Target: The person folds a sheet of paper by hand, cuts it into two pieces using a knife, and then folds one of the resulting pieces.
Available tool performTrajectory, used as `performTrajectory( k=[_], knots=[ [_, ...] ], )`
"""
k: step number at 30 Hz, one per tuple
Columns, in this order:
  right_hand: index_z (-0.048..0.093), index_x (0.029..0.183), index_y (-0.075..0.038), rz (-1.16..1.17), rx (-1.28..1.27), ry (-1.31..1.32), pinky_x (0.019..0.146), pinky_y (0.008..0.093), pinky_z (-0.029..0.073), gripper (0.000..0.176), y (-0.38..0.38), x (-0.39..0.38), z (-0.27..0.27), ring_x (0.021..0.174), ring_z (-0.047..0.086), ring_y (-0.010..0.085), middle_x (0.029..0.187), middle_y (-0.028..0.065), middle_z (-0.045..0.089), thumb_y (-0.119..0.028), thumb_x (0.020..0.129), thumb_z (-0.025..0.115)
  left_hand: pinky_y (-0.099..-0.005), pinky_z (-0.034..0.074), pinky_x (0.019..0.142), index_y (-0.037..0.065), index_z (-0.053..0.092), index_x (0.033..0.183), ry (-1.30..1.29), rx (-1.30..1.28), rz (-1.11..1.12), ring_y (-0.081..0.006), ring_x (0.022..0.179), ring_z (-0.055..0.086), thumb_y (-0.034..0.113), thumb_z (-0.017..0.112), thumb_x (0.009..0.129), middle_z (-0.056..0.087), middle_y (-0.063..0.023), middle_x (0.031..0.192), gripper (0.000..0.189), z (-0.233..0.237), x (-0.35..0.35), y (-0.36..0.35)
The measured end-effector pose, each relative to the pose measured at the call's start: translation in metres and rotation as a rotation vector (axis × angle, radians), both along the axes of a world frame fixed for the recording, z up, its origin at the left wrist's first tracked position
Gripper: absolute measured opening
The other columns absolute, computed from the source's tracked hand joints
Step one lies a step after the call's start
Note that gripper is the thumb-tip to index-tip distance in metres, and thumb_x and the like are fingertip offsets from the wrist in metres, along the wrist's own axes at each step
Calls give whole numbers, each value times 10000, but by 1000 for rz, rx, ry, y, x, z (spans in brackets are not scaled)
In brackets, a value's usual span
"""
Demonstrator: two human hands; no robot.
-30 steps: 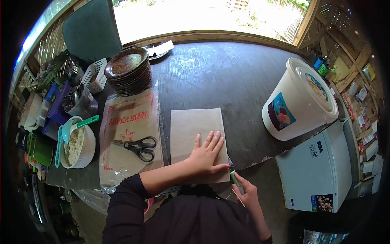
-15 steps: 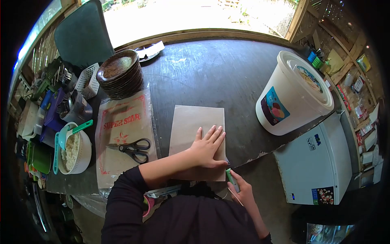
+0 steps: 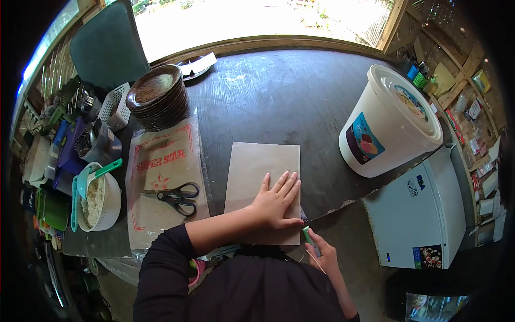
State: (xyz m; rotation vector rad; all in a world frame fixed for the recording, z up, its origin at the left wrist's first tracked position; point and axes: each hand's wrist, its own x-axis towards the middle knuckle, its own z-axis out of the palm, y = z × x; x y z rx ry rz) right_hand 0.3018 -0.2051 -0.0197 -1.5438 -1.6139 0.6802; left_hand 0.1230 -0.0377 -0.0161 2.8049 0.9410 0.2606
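A brown paper sheet (image 3: 263,166) lies on the dark table close to my body. My left hand (image 3: 276,206) rests flat on its right half, fingers spread and thumb pointing at the right edge. Just beyond the sheet's lower right corner, my right hand (image 3: 322,252) is closed round a green cutter (image 3: 311,238), its tip close to the paper edge. A thin pale string hangs by that hand. To the left, black scissors (image 3: 177,198) lie on a plastic-wrapped paper pack (image 3: 161,147) with red print.
A stack of brown plates (image 3: 155,96) stands at the back left. Rice fills a white container (image 3: 110,204) at the left, near cutlery tubs. A large white bucket (image 3: 359,129) is on the right, beside a white freezer (image 3: 413,214) below the table edge.
The paper sheet and my left hand have shifted slightly toward my body and to the right. My right hand with the cutter has also moved a little right and down.
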Motion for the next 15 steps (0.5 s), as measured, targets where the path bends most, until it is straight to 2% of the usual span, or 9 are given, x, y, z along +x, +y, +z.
performTrajectory(
  k=[2,7,11,15],
  knots=[
    [568,1237,-82,-17,-5,-5,741,343,519,399,-6,3,4,889,670,331,1046,205,650,-75,847,650,-663,102,1052,-37,227,1442,-1,8,0,-366,1424,137,761,369,795,174,-224,1523,1036,-1,0,0],
    [577,1238,-89,-59,-198,25,709,304,512,395,-21,14,19,850,680,267,1043,189,658,-75,850,655,-668,116,1045,-31,223,1445,2,21,-4,-369,1420,148,764,379,791,173,-220,1524,1041,0,0,1],
    [578,1235,-81,-35,-67,2,713,303,513,392,-20,17,9,854,681,257,1053,185,658,-75,851,656,-667,114,1047,-31,218,1446,12,14,-1,-368,1422,142,768,372,791,170,-220,1525,1045,0,0,0],
    [568,1233,-64,-12,-16,-17,735,329,517,394,-11,15,3,879,674,307,1065,192,651,-73,849,653,-663,99,1056,-28,233,1443,-6,22,5,-358,1424,141,771,353,791,182,-223,1520,1038,-2,1,0]
  ],
)
